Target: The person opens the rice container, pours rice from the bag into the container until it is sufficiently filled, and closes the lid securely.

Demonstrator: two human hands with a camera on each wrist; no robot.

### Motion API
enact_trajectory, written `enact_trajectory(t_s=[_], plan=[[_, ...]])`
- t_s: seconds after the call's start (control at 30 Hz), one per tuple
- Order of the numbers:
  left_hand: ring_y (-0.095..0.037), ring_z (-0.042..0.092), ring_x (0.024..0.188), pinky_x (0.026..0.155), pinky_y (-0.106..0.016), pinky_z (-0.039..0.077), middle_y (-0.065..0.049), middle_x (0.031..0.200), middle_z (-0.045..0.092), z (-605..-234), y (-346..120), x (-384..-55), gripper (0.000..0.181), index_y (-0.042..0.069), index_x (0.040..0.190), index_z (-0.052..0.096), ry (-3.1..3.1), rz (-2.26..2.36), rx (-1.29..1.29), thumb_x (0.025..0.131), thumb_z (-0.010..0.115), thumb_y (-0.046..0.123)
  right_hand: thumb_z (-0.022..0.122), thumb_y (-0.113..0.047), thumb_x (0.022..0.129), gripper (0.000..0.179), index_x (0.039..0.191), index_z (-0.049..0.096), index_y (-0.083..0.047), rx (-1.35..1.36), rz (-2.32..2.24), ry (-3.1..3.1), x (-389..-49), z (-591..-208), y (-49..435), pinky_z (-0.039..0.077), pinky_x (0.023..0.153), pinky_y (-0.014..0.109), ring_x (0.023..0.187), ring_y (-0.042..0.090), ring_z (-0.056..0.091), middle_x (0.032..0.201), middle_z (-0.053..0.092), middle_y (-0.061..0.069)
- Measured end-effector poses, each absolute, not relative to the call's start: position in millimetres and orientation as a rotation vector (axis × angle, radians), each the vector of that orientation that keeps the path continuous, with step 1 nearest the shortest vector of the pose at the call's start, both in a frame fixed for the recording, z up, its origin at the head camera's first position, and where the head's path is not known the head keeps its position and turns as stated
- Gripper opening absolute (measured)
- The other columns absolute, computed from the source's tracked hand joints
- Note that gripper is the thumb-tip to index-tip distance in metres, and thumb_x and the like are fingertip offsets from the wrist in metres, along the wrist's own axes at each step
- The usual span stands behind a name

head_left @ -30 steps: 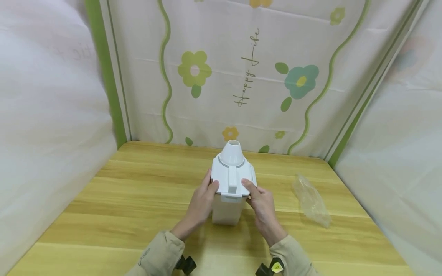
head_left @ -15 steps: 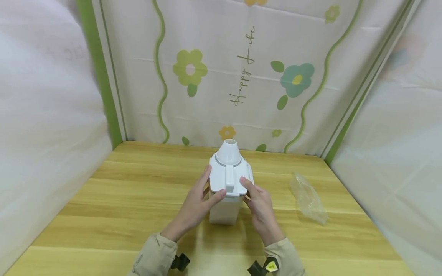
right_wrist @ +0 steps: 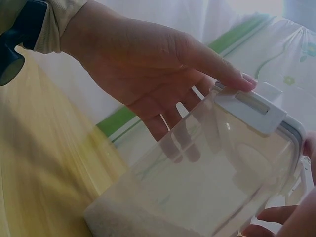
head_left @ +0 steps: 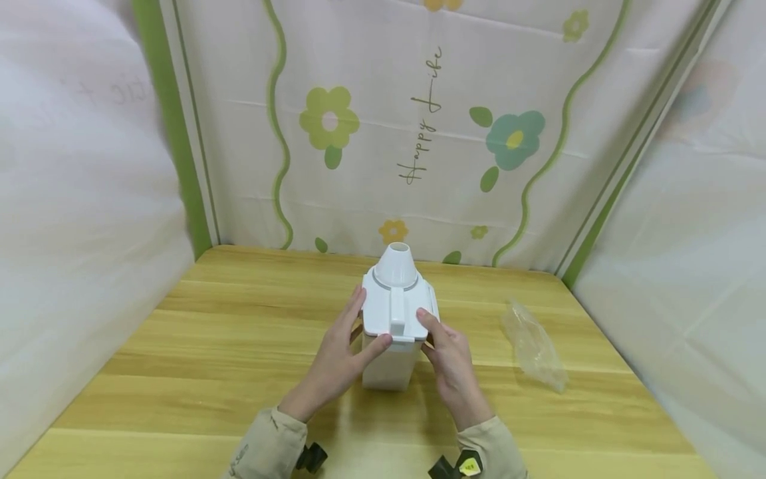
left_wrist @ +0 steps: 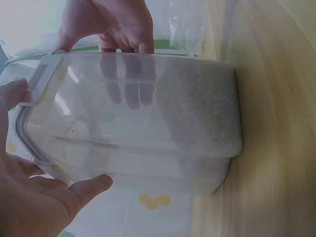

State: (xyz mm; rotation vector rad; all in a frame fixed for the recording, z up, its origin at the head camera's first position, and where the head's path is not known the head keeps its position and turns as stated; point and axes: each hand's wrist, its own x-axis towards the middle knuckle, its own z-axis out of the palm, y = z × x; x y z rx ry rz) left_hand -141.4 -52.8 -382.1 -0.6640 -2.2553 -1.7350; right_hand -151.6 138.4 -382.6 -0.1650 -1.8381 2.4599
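A clear plastic storage container point(head_left: 385, 370) stands upright on the table under a white lid point(head_left: 378, 309). The lid carries a white cone-shaped piece point(head_left: 396, 267) and a bar-like handle. Pale grain point(left_wrist: 202, 108) fills its lower part in the left wrist view. My left hand point(head_left: 331, 364) holds the lid's left edge, its thumb at the front latch point(left_wrist: 42, 81). My right hand point(head_left: 451, 364) grips the right side, with the thumb on top of the lid and the fingers behind the clear wall.
A crumpled clear plastic bag point(head_left: 534, 346) lies to the right on the wooden table point(head_left: 239, 346). Flower-printed fabric point(head_left: 371, 159) hangs behind the table, and pale fabric hangs at both sides.
My left thumb has moved from the lid's left front corner to the front latch, and the left fingers have spread along the side. The right hand keeps its grip. The view has shifted slightly.
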Motion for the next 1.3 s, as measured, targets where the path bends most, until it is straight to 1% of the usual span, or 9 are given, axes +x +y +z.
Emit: enact_trajectory(t_s=[0.17, 0.27, 0.4, 0.53, 0.8, 0.97, 1.13, 1.2, 1.3], plan=[[-0.023, 0.034, 0.138, 0.103, -0.047, 0.043, -0.005, 0.161, 0.017, -395, -55, -148, 0.085, 0.013, 0.157, 0.022, -2.247, -1.702, -0.683, 0.092, 0.072, 0.032, 0.072, -0.029, 0.091, 0.033, 0.092, 0.073, 0.004, -0.172, 2.457, -1.845, -150, -383, 138, 0.045, 0.101, 0.041, 0.11, 0.022, 0.059, 0.114, 0.065, 0.013], [-0.022, 0.035, 0.137, 0.103, -0.046, 0.043, -0.002, 0.161, 0.017, -396, -55, -149, 0.085, 0.015, 0.158, 0.021, -2.244, -1.692, -0.689, 0.092, 0.071, 0.036, 0.073, -0.029, 0.09, 0.031, 0.088, 0.073, 0.001, -0.172, 2.466, -1.828, -151, -384, 138, 0.047, 0.099, 0.041, 0.107, 0.023, 0.06, 0.11, 0.066, 0.012], [-0.023, 0.035, 0.138, 0.102, -0.047, 0.044, 0.0, 0.161, 0.016, -396, -55, -149, 0.086, 0.015, 0.158, 0.02, -2.249, -1.682, -0.697, 0.092, 0.071, 0.037, 0.073, -0.028, 0.09, 0.028, 0.082, 0.072, -0.002, -0.185, 2.47, -1.817, -151, -384, 138, 0.049, 0.094, 0.038, 0.104, 0.022, 0.062, 0.105, 0.068, 0.012], [-0.023, 0.034, 0.138, 0.102, -0.046, 0.044, -0.002, 0.162, 0.015, -395, -55, -148, 0.086, 0.013, 0.158, 0.02, -2.254, -1.685, -0.695, 0.092, 0.071, 0.036, 0.073, -0.028, 0.089, 0.028, 0.078, 0.072, -0.003, -0.191, 2.467, -1.818, -150, -383, 138, 0.05, 0.093, 0.037, 0.103, 0.022, 0.061, 0.105, 0.067, 0.011], [-0.024, 0.036, 0.137, 0.102, -0.047, 0.044, -0.005, 0.162, 0.015, -394, -54, -148, 0.086, 0.012, 0.158, 0.019, -2.245, -1.686, -0.694, 0.093, 0.07, 0.035, 0.074, -0.028, 0.089, 0.026, 0.078, 0.072, -0.004, -0.192, 2.468, -1.804, -151, -382, 138, 0.05, 0.093, 0.037, 0.104, 0.022, 0.061, 0.106, 0.067, 0.012], [-0.024, 0.035, 0.138, 0.103, -0.048, 0.043, -0.001, 0.162, 0.015, -394, -54, -147, 0.086, 0.013, 0.158, 0.018, -2.25, -1.69, -0.693, 0.093, 0.07, 0.036, 0.074, -0.029, 0.089, 0.028, 0.079, 0.071, -0.003, -0.184, 2.459, -1.812, -150, -383, 137, 0.049, 0.094, 0.038, 0.104, 0.022, 0.061, 0.105, 0.067, 0.011], [-0.023, 0.036, 0.137, 0.103, -0.048, 0.043, -0.001, 0.161, 0.016, -393, -55, -149, 0.085, 0.014, 0.158, 0.019, -2.239, -1.681, -0.702, 0.093, 0.071, 0.034, 0.072, -0.03, 0.091, 0.03, 0.086, 0.071, 0.0, -0.148, 2.465, -1.809, -151, -382, 138, 0.051, 0.092, 0.036, 0.102, 0.023, 0.061, 0.103, 0.067, 0.011], [-0.023, 0.036, 0.137, 0.102, -0.049, 0.044, -0.002, 0.161, 0.017, -393, -55, -151, 0.085, 0.012, 0.158, 0.02, -2.234, -1.678, -0.705, 0.092, 0.072, 0.031, 0.071, -0.031, 0.092, 0.035, 0.095, 0.07, 0.003, -0.148, 2.489, -1.795, -152, -381, 140, 0.052, 0.089, 0.034, 0.1, 0.022, 0.061, 0.104, 0.066, 0.01], [-0.025, 0.031, 0.14, 0.101, -0.05, 0.045, -0.003, 0.161, 0.016, -395, -54, -152, 0.087, 0.01, 0.157, 0.021, -2.232, -1.688, -0.7, 0.09, 0.075, 0.025, 0.067, -0.036, 0.095, 0.046, 0.11, 0.064, 0.006, -0.167, 2.512, -1.81, -153, -381, 144, 0.053, 0.085, 0.031, 0.098, 0.022, 0.061, 0.106, 0.064, 0.01]])
